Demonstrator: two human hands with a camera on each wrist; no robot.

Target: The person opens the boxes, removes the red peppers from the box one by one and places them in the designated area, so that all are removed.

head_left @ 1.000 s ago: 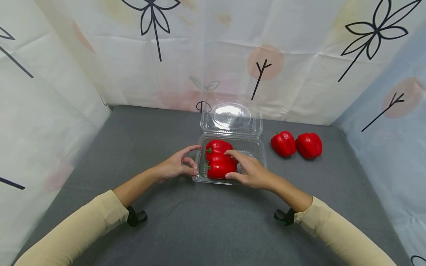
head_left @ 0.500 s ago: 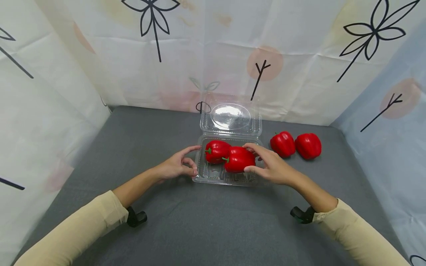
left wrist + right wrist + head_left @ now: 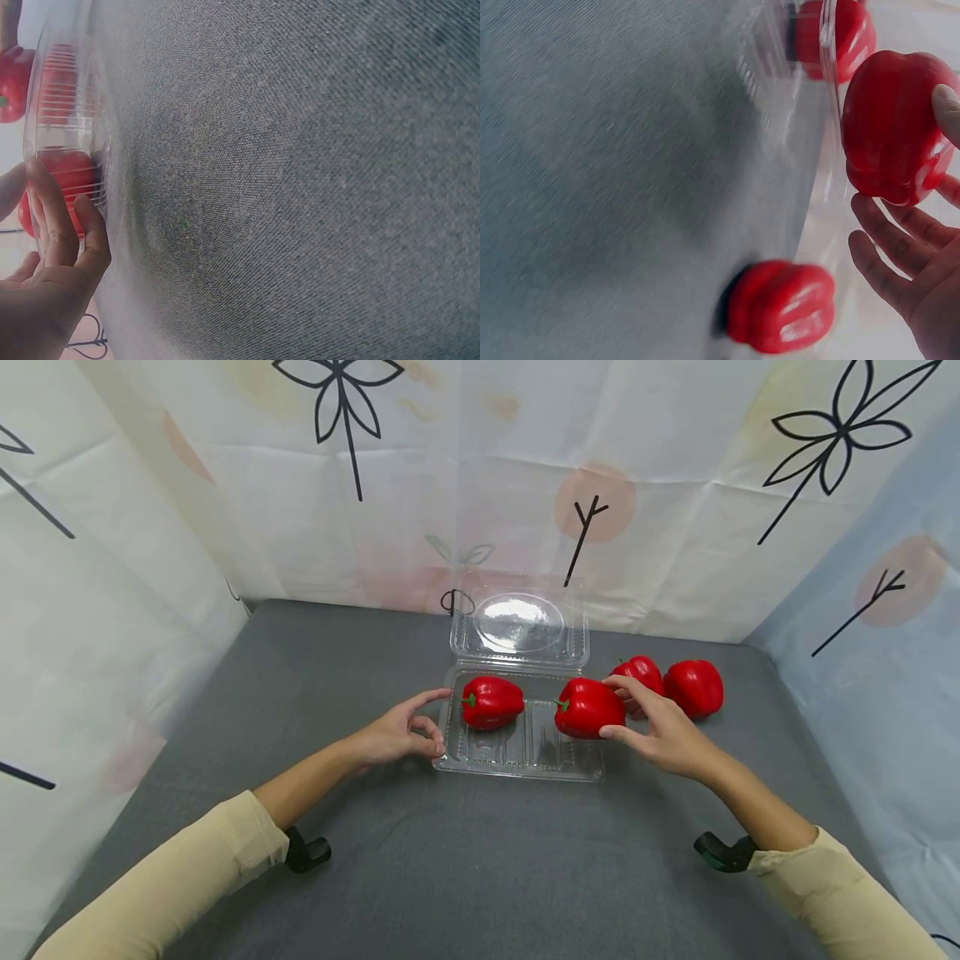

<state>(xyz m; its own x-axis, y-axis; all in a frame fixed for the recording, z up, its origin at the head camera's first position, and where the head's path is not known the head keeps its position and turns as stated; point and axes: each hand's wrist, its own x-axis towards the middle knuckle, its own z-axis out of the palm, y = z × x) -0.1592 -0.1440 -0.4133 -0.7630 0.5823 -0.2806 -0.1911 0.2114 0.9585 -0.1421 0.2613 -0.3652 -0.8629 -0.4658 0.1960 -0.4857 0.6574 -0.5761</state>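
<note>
My right hand (image 3: 663,735) holds a red bell pepper (image 3: 587,708) between thumb and fingers, raised over the right side of a clear plastic clamshell container (image 3: 517,768). The held pepper (image 3: 892,124) hangs above the rim in the right wrist view, its green stem pointing left in the head view. A second red bell pepper (image 3: 491,703) lies in the container's left half. At the container's left edge, my left hand (image 3: 397,732) holds the rim with thumb and fingers. The left wrist view shows those fingers (image 3: 56,225) against the ribbed side wall.
Two more red bell peppers lie on the grey cloth right of the container: one (image 3: 637,670) partly behind my right hand, the other (image 3: 694,687) farther right. The container's lid (image 3: 519,627) stands open at the back, near the patterned curtain (image 3: 412,527).
My right hand has lifted the front pepper out of the container's left half and carried it rightward. The other pepper stays inside. My left hand has kept its place on the rim.
</note>
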